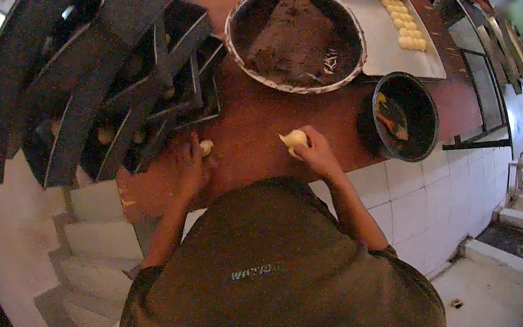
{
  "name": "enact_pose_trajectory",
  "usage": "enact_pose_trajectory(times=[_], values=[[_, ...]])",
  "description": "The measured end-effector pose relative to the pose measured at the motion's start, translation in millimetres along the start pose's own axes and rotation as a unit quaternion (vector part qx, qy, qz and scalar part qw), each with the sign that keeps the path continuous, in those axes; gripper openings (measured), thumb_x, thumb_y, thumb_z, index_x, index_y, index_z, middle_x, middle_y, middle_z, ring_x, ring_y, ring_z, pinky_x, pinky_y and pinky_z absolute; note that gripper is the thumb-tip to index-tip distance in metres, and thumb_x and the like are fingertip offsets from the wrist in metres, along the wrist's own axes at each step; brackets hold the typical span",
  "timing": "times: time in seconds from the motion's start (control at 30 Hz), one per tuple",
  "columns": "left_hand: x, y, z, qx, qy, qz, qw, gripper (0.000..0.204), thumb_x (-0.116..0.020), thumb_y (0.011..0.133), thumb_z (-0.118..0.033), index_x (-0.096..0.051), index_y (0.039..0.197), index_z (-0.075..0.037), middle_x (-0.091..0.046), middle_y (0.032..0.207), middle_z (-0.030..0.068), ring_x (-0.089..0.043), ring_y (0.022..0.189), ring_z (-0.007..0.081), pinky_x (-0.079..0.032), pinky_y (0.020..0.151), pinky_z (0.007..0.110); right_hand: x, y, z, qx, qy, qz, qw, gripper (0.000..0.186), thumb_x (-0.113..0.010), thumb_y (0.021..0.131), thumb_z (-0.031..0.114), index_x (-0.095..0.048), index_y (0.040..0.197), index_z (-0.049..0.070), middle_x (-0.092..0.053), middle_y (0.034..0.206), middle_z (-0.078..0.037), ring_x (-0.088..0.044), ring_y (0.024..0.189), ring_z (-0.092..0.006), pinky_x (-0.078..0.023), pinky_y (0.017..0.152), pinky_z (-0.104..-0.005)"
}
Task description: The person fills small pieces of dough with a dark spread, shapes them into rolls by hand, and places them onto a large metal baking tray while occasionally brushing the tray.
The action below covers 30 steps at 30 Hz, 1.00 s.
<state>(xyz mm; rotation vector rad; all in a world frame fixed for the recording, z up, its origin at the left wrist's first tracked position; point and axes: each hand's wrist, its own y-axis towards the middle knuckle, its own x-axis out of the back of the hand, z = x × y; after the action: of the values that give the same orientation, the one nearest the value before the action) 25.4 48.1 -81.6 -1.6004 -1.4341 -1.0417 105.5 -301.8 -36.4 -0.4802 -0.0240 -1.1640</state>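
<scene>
Dough work sits partway through, by my reading: a flat grey metal baking tray (375, 38) at the far side of the reddish-brown worktop (262, 113) carries only a short double row of small pale-yellow dough balls (405, 24) in one corner, and most of the sheet is bare — so I judge a few pieces shaped and many left. I see the right hand (315, 151) cupped over a pale-yellow lump of dough (295, 139), fingers curled and pressed around it against the worktop. The left hand (193, 160) closes on a smaller cream dough piece (206, 147) near the stacked dark loaf tins (150, 93); its fingers look bunched, though I cannot tell the exact grip. Both lumps look soft, smooth and rounded. Beyond them stands a wide round pan of dark brown filling (294, 36), and beside it a black bucket with a brush (403, 117).
</scene>
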Motion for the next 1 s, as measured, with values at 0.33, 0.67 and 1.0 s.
enact_pose_trajectory(times=[0.33,0.67,1.0], values=[[51,4,-99,0.183,-0.48,0.1,0.852,0.051,-0.076,0.093,-0.023,-0.057,0.134,0.001,-0.065,0.128,0.0132,-0.065,0.11,0.018,-0.057,0.086,0.032,0,-52,102,0.171,-0.285,0.122,0.935,0.064,-0.075,0.085,0.033,-0.057,0.14,0.007,-0.071,0.107,-0.021,-0.068,0.099,-0.0413,-0.054,0.086,-0.0454],[33,-18,-90,0.012,-0.51,-0.322,0.798,0.035,-0.059,0.101,-0.029,-0.059,0.124,-0.002,-0.066,0.12,0.0145,-0.065,0.101,0.0234,-0.057,0.086,0.041,0,23,-76,0.137,-0.352,0.028,0.925,0.044,-0.073,0.083,0.039,-0.073,0.113,0.006,-0.073,0.105,-0.022,-0.07,0.097,-0.0399,-0.055,0.086,-0.05],[6,-15,-106,0.203,-0.069,0.072,0.974,0.076,-0.048,0.104,-0.05,-0.032,0.151,0.007,-0.036,0.152,0.0339,-0.041,0.139,0.046,-0.033,0.116,0.051,219,-6,49,-0.037,-0.474,-0.163,0.864,0.03,-0.075,0.075,0.03,-0.075,0.092,0.006,-0.074,0.089,-0.016,-0.073,0.088,-0.0355,-0.058,0.074,-0.0482]])
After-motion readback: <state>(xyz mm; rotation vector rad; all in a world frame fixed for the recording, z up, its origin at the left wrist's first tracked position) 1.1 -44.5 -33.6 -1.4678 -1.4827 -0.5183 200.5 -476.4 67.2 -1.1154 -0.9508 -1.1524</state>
